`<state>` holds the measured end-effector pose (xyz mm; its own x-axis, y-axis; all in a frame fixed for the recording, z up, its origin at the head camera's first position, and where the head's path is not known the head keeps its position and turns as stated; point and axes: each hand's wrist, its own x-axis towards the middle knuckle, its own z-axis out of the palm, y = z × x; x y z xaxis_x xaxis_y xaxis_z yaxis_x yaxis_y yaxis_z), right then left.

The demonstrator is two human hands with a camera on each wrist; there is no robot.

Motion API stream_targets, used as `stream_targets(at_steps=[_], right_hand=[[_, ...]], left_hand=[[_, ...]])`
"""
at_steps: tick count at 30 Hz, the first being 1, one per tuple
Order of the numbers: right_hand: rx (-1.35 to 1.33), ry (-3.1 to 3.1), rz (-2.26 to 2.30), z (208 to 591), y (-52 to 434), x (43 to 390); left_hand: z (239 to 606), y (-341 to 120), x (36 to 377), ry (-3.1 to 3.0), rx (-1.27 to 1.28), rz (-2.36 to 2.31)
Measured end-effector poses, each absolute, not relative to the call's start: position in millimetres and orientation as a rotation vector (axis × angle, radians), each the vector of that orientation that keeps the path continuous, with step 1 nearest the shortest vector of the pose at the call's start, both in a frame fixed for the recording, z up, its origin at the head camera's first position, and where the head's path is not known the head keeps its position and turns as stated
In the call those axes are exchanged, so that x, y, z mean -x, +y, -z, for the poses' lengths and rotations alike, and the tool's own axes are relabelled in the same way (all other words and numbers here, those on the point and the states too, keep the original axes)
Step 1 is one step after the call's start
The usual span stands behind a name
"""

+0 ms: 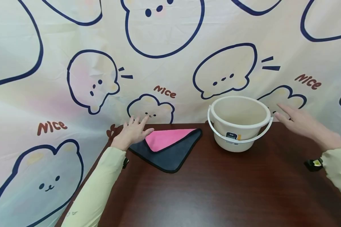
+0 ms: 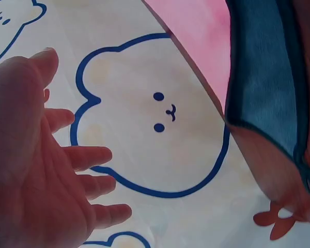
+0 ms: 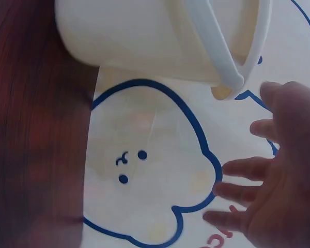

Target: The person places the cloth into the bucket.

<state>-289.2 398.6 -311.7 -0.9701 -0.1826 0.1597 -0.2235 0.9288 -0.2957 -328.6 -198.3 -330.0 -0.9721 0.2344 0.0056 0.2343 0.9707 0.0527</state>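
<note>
A two-sided cloth (image 1: 167,159), dark blue with a black edge and a folded-over pink face, lies at the back left of the table. My left hand (image 1: 133,133) hovers over its left corner, fingers spread and holding nothing. In the left wrist view the palm faces the cloth (image 2: 263,67) across a gap, and a small hanging loop shows at its corner. To the right stands a cream bucket (image 1: 234,137) with its white handle hanging down at the front. Beside its right rim is my right hand (image 1: 304,123), fingers extended, with nothing in it.
The dark brown wooden table (image 1: 204,195) stretches toward me from both things. Right behind its back edge hangs a pale curtain (image 1: 182,72) with blue-outlined cartoon figures. A dark wrist strap (image 1: 314,164) shows at the right sleeve.
</note>
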Motion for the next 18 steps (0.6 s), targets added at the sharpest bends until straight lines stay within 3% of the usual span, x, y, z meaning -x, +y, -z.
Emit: stream_targets(at_steps=[18], right_hand=[[-0.194,-2.626,-1.236,342.0,375.0,288.7]], left_hand=[[357.6,-161.8,327.7,3.085,-0.529,-0.153]])
